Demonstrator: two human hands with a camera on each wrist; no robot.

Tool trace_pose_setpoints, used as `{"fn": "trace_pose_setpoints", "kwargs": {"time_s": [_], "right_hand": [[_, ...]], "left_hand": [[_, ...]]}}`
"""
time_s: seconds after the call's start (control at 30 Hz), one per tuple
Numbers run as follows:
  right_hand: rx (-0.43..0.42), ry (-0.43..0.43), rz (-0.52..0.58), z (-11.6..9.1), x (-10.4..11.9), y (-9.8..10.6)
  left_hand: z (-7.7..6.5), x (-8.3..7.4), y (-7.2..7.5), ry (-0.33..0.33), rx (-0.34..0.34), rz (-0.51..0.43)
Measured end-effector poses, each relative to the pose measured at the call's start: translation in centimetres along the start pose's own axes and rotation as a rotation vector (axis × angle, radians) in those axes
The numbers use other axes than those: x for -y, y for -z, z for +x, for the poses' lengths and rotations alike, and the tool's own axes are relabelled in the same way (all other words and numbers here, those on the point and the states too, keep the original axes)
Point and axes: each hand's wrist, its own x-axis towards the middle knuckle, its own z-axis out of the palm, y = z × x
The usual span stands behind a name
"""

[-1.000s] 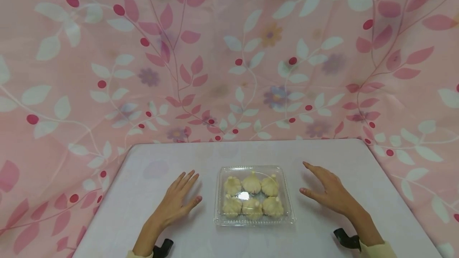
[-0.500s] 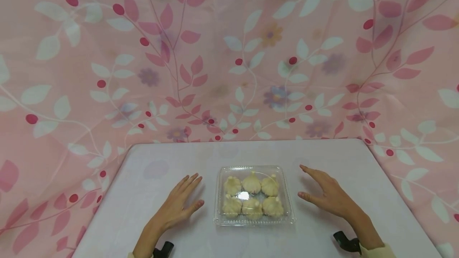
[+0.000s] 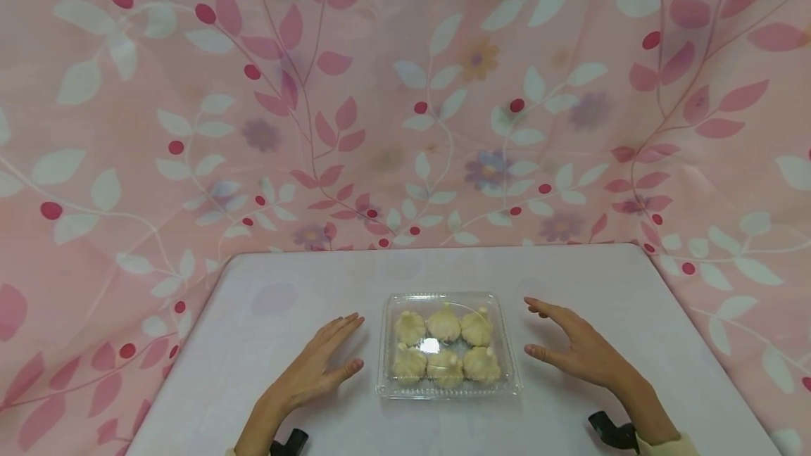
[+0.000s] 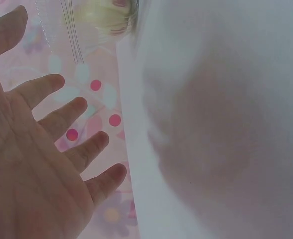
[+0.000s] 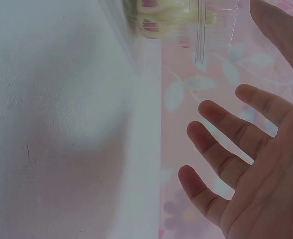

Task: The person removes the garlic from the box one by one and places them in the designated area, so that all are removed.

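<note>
A clear plastic clamshell box (image 3: 450,394) lies on the white table with its lid down. Through the lid show several pale yellow, ribbed garlic bulbs (image 3: 445,324) in two rows. My left hand (image 3: 310,366) hovers to the left of the box, fingers spread and palm turned inward, apart from it. On the other side my right hand (image 3: 586,349) hovers the same way, thumb and fingers apart and touching nothing. Both wrist views show part of the box with a garlic bulb (image 4: 114,17) at the top, beyond the hands' fingers.
The white table (image 3: 405,274) has rounded far corners. Behind and beside it hangs a pink curtain (image 3: 393,125) with printed leaves and flowers. A black wrist camera mount (image 3: 613,432) sits below my right wrist, another black mount (image 3: 289,443) by the left.
Both hands have drifted slightly inward toward the box, the left one to the right and the right one to the left. The box has stayed in place.
</note>
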Motion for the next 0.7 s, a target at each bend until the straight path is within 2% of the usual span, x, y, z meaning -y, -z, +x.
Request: {"fn": "trace_pose_setpoints", "kwargs": {"time_s": [0.33, 0.7], "right_hand": [[0.016, 0.003, 0.052, -0.3, 0.7, -0.2], [0.037, 0.053, 0.091, -0.6, 1.2, -0.2]], "left_hand": [[-0.3, -0.8, 0.2, 0.061, 0.076, -0.088], [-0.5, -1.2, 0.1, 0.072, 0.127, -0.102]]}}
